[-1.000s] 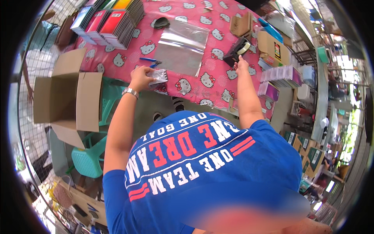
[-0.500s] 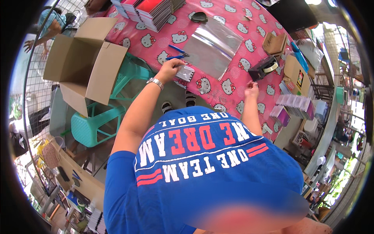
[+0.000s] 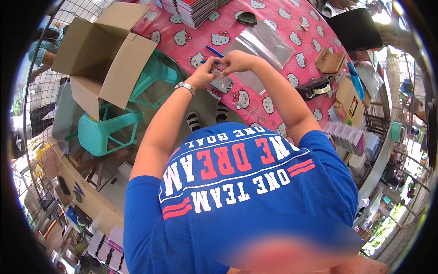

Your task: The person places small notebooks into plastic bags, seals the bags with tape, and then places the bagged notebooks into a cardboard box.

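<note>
A small packet [image 3: 222,85] in clear wrap is at the near edge of the worktop [image 3: 200,44], toward that edge's left part; whether it rests on the surface or is held just above it cannot be told. The left hand [image 3: 201,76] is at the packet's left end, its fingers partly curled, with a small gap between thumb and forefinger; they touch the packet, though how firmly they grip it is hidden. The right hand [image 3: 239,62] reaches across to meet it, its fingers bent and drawn together at the tips, just beside the left ones; whether anything thin is pinched there is too small to tell. A blue-handled tool [image 3: 214,51] lies right behind the hands, partly covered by them. Farther in from the near edge, a flat clear plastic bag [image 3: 273,43] is spread out, partly under the right forearm, with a dark dish [image 3: 247,18] just past it. Stacked booklets [image 3: 195,13] stand toward the far left corner. Toward the right end are a black tape dispenser [image 3: 309,89], a brown block-like object [image 3: 331,62] behind it, a small cardboard box [image 3: 349,102] and a row of thin booklets [image 3: 344,136]. Off the left part of the near edge, an open carton [image 3: 125,71] stands beside a teal stool [image 3: 93,132].
</note>
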{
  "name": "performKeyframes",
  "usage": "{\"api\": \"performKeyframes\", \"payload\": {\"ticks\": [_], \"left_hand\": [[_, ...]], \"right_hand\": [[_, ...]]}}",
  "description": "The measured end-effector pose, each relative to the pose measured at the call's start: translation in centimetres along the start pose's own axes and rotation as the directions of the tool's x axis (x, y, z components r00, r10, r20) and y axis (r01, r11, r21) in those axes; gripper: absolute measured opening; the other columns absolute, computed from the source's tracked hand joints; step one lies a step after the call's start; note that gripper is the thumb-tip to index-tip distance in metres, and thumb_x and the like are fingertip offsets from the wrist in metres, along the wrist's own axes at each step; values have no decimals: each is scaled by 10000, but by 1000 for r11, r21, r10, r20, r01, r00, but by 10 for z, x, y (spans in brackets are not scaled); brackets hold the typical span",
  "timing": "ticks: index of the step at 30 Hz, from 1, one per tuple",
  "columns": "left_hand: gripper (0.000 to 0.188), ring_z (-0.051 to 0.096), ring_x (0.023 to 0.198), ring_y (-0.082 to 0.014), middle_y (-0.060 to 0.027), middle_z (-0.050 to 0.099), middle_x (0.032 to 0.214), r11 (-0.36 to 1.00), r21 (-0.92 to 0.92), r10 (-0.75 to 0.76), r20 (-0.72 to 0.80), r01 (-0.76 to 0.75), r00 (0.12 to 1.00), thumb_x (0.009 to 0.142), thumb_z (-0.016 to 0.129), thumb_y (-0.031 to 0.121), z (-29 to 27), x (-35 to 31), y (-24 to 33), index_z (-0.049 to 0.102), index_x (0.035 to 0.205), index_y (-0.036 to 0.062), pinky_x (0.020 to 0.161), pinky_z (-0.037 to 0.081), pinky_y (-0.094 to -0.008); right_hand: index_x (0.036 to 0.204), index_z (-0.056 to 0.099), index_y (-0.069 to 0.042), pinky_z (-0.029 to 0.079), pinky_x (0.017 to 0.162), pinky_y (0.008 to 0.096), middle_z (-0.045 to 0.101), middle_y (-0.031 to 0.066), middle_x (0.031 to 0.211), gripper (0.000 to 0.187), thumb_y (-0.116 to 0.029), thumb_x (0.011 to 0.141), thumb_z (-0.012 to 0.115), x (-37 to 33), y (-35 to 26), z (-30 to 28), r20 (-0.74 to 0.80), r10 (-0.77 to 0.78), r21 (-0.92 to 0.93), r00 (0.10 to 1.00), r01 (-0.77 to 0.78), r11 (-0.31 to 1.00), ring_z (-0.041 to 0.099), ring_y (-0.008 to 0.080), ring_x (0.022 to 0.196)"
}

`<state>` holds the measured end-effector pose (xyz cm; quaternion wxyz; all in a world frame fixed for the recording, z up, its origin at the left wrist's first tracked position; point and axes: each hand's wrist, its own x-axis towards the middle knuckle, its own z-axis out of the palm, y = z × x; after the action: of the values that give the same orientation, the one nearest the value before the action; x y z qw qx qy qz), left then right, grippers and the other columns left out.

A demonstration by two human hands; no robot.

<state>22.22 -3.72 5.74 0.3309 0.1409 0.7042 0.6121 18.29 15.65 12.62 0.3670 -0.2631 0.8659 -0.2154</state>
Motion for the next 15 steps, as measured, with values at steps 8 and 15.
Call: {"api": "performKeyframes", "payload": {"ticks": [8,15], "left_hand": [[408,523,988,-110,-47,573,1093,999,7,-33,-29,33,999,867,537,-30,3,-8,4,420,1230,115,836,434,-269],[273,443,1244,-379,-224,383,1410,751,537,437,32,-384,899,871,522,0,4,-24,-15,594,1120,88,1023,382,-395]], "right_hand": [[699,590,-65,389,524,294,524,20,612,381,-405,752,751,19,57,57,106,118,458,987,-154,875,475,118,568],[1189,509,-45,472,894,362,596,152,1080,599,-198,678,781,-24,47,172,-753,196,431,628,244,869,601,251,980]]}}
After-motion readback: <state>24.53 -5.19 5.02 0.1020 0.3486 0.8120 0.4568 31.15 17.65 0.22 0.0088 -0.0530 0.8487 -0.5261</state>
